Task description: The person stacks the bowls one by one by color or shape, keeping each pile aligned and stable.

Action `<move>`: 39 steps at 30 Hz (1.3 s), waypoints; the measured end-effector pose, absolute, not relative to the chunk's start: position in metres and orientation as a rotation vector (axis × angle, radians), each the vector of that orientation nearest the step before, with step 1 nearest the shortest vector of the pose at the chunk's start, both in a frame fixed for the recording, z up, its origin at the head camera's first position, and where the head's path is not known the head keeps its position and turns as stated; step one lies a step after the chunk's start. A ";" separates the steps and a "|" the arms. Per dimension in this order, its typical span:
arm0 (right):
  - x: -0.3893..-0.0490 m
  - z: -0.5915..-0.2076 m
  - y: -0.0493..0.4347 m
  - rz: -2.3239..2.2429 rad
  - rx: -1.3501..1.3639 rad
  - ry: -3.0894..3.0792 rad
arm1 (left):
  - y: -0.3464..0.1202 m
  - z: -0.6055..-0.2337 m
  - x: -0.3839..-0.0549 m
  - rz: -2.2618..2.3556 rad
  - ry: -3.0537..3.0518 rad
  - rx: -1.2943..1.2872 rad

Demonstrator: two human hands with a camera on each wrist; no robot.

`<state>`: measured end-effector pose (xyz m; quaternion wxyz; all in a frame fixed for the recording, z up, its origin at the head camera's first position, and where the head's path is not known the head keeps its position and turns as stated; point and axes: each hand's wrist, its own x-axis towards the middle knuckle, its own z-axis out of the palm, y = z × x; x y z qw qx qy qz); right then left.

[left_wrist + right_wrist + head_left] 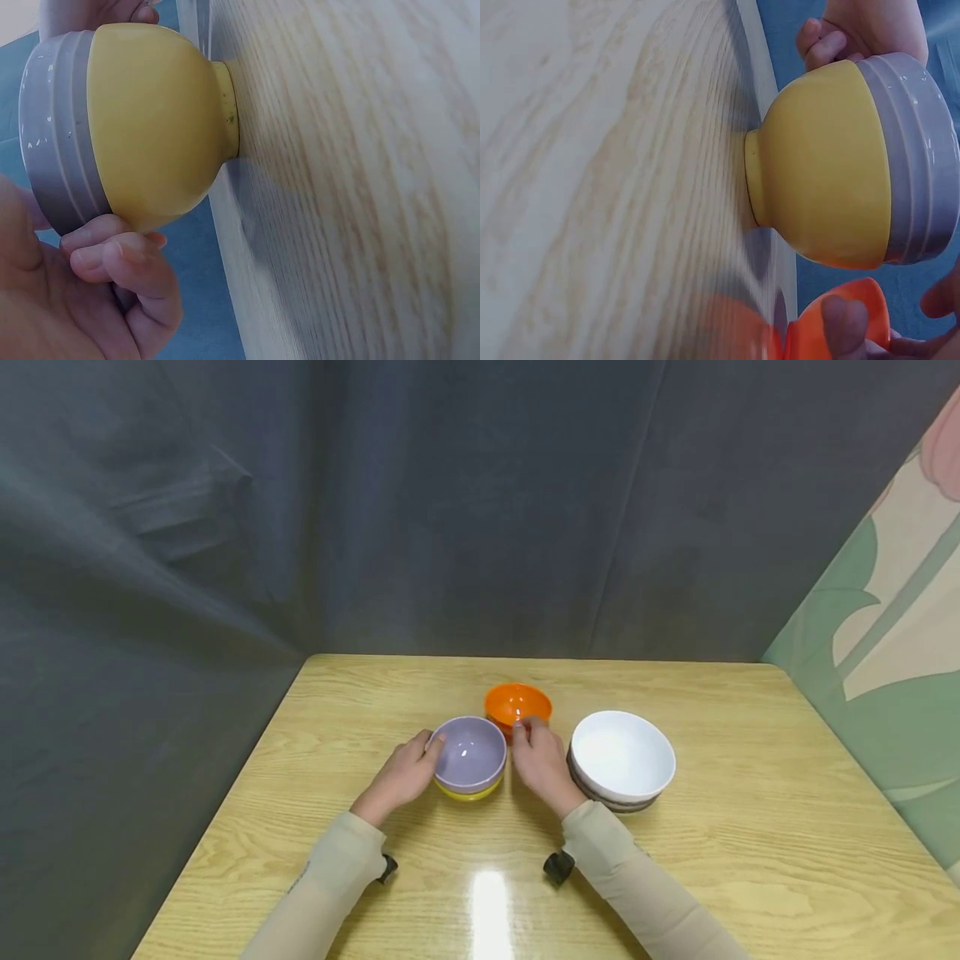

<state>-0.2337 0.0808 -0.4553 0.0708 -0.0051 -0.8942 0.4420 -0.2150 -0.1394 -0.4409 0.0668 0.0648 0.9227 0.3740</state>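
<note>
A light purple bowl [470, 753] sits nested in a yellow bowl [150, 127], whose foot rests on the table. My left hand [403, 772] grips the purple bowl's left rim, thumb over the edge and fingers curled beneath, near the yellow rim. Just behind and to the right stands an orange bowl [516, 700]. At its near side is my right hand [542, 762], fingertips in front of the orange wall. In the right wrist view the thumb stands apart from the orange rim; whether the fingers touch the bowl is unclear.
A large white bowl [622, 756] sits on a darker bowl [633, 807] to the right of my right hand. All stand on a wood-grain table [750, 860]. A dark curtain [480, 510] hangs behind and at the left; a patterned cloth [900, 652] lies along the right edge.
</note>
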 end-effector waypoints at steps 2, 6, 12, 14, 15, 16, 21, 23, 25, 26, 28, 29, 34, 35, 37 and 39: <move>-0.233 -0.455 0.082 1.301 -0.031 -2.674 | -0.140 -0.441 -0.215 1.123 2.781 0.195; -0.232 -0.453 0.082 1.287 -0.031 -2.625 | -0.142 -0.439 -0.215 1.126 2.775 0.168; -0.229 -0.446 0.079 1.296 0.001 -2.545 | -0.145 -0.434 -0.214 1.141 2.775 0.154; -0.229 -0.445 0.079 1.303 0.008 -2.520 | -0.145 -0.433 -0.213 1.141 2.781 0.159; -0.229 -0.444 0.079 1.313 0.011 -2.506 | -0.145 -0.432 -0.213 1.141 2.788 0.158; -0.229 -0.443 0.079 1.322 0.016 -2.494 | -0.145 -0.431 -0.213 1.141 2.793 0.161; -0.228 -0.440 0.079 1.359 0.025 -2.427 | -0.144 -0.430 -0.211 1.132 2.811 0.170; -0.228 -0.438 0.080 1.369 0.027 -2.402 | -0.144 -0.430 -0.212 1.129 2.812 0.179; -0.228 -0.437 0.080 1.372 0.030 -2.385 | -0.145 -0.430 -0.212 1.124 2.809 0.194; -0.227 -0.436 0.080 1.368 0.034 -2.379 | -0.145 -0.430 -0.212 1.123 2.810 0.196; -0.227 -0.434 0.081 1.357 0.038 -2.373 | -0.145 -0.430 -0.213 1.120 2.809 0.200; -0.227 -0.433 0.081 1.352 0.033 -2.374 | -0.145 -0.430 -0.213 1.116 2.809 0.205; -0.226 -0.427 0.082 1.362 0.011 -2.378 | -0.144 -0.429 -0.214 1.108 2.823 0.256; -0.225 -0.425 0.082 1.371 0.011 -2.380 | -0.144 -0.429 -0.214 1.106 2.827 0.267; -0.224 -0.422 0.082 1.407 0.022 -2.380 | -0.145 -0.428 -0.214 1.094 2.849 0.285; -0.222 -0.419 0.082 1.456 0.044 -2.379 | -0.145 -0.426 -0.214 1.077 2.871 0.286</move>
